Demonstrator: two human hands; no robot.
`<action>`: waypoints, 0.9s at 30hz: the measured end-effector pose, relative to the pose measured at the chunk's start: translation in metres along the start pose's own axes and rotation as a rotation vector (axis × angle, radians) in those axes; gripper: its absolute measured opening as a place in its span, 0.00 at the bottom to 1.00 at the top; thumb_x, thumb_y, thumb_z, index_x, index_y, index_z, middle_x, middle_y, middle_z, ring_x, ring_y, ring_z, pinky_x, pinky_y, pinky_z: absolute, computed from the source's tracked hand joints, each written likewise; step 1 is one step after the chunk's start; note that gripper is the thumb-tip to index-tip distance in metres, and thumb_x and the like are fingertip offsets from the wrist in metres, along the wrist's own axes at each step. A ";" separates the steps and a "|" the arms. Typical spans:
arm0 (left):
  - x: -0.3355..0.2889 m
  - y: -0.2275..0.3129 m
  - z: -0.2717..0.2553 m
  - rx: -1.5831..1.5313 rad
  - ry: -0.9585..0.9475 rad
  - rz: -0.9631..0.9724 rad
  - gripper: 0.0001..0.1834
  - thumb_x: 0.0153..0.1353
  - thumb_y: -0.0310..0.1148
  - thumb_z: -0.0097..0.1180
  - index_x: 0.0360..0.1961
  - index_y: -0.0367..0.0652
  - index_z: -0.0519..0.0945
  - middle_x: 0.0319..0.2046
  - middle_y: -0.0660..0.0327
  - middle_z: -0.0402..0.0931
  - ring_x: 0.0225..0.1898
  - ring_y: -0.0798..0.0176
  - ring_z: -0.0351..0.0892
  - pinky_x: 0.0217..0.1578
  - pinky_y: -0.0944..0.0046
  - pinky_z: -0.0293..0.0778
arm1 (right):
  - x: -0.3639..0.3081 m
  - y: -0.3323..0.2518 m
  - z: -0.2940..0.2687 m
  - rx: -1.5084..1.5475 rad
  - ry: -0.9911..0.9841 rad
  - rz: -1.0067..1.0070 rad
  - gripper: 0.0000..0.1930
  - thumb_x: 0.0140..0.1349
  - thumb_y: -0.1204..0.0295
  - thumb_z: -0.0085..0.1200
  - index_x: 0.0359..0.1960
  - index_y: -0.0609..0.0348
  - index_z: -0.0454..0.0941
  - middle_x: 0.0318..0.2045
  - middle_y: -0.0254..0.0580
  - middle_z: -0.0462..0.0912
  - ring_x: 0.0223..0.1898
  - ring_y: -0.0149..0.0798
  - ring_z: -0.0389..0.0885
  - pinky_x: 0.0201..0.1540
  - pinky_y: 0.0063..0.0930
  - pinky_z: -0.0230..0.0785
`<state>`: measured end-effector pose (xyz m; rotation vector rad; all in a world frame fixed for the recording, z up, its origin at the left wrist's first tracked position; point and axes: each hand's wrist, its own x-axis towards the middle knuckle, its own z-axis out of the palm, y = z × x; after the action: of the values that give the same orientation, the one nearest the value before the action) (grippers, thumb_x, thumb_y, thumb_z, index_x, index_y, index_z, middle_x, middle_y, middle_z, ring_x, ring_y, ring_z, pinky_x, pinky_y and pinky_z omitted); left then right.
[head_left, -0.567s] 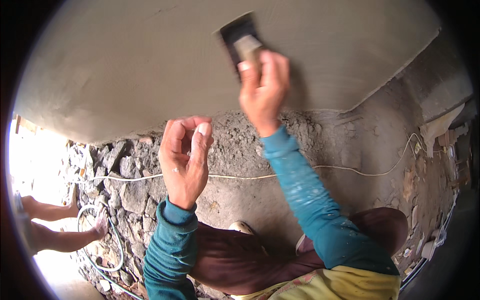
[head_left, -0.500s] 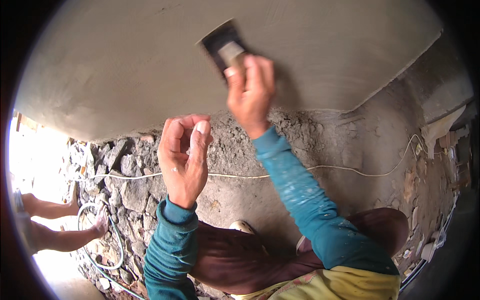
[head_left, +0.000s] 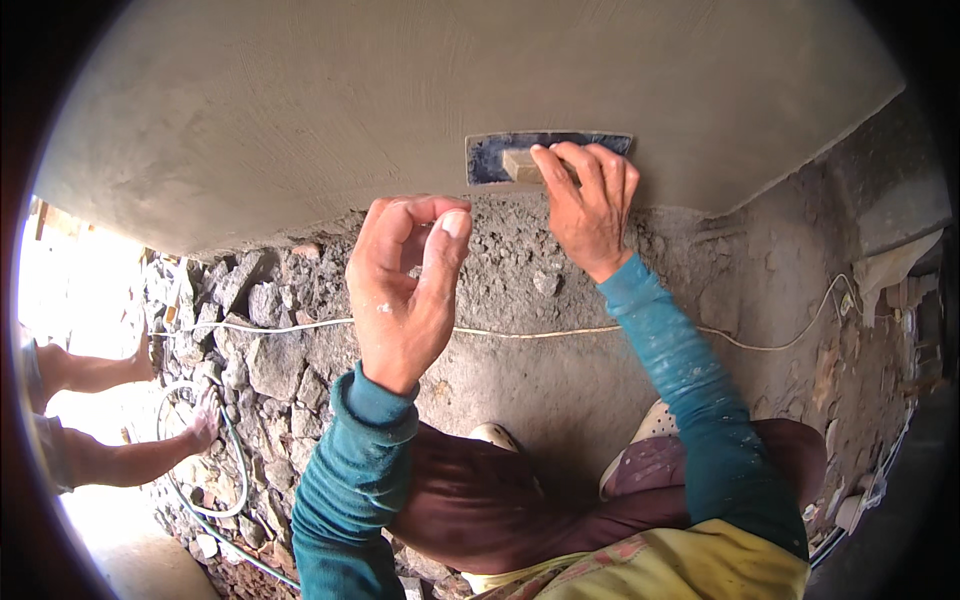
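My right hand [head_left: 596, 215] grips the block handle of a plastering trowel [head_left: 488, 160], a dark rectangular plate with pale edges. The plate lies lengthwise along the lower edge of the smooth grey plaster [head_left: 300, 110] on the wall. Some faint streaks mark the plaster surface. To the left and a little lower, my left hand [head_left: 405, 290] is held up in front of the rough strip under the plaster. Its fingers are curled, the thumb tip against the index finger, and nothing shows between them.
A thin pale cable [head_left: 520, 331] runs across below the plaster. Broken stones [head_left: 275, 365] and a looped hose [head_left: 243, 480] lie at left, near another person's bare legs [head_left: 110, 455]. My shoes [head_left: 655, 420] stand on the ground below. A pale sheet [head_left: 895, 265] hangs at right.
The trowel has moved down and right with my right hand, turning from a steep tilt to nearly level. My left hand has shifted slightly right and up, still curled.
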<state>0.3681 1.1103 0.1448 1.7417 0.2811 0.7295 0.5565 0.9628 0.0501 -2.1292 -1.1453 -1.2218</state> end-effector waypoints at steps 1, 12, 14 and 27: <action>0.001 -0.002 0.003 -0.014 0.000 0.006 0.09 0.73 0.32 0.64 0.44 0.35 0.85 0.39 0.63 0.78 0.35 0.73 0.80 0.37 0.70 0.78 | 0.004 0.004 0.000 -0.028 0.008 -0.041 0.23 0.59 0.75 0.67 0.57 0.43 0.86 0.52 0.25 0.80 0.55 0.39 0.74 0.59 0.42 0.59; -0.001 -0.003 0.005 0.042 -0.028 -0.010 0.10 0.73 0.33 0.64 0.43 0.35 0.85 0.38 0.62 0.79 0.36 0.73 0.80 0.37 0.69 0.76 | -0.090 0.005 0.038 0.074 -0.460 -0.035 0.19 0.68 0.74 0.56 0.60 0.48 0.82 0.51 0.28 0.80 0.52 0.39 0.75 0.57 0.44 0.61; -0.002 0.001 0.006 0.047 -0.031 -0.018 0.09 0.73 0.32 0.64 0.43 0.35 0.85 0.38 0.63 0.78 0.36 0.73 0.80 0.38 0.70 0.76 | -0.096 0.008 0.033 0.097 -0.329 0.048 0.17 0.69 0.70 0.59 0.59 0.52 0.82 0.50 0.35 0.79 0.51 0.39 0.74 0.54 0.43 0.62; -0.003 -0.001 -0.002 -0.016 -0.057 -0.048 0.08 0.74 0.31 0.63 0.43 0.35 0.85 0.38 0.63 0.78 0.37 0.73 0.81 0.38 0.70 0.77 | -0.006 0.048 0.008 0.489 0.408 0.826 0.24 0.74 0.55 0.60 0.56 0.66 0.74 0.50 0.53 0.79 0.52 0.47 0.80 0.52 0.42 0.74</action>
<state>0.3645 1.1104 0.1435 1.7314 0.2761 0.6453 0.5988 0.9384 0.0423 -1.5929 -0.2672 -0.8060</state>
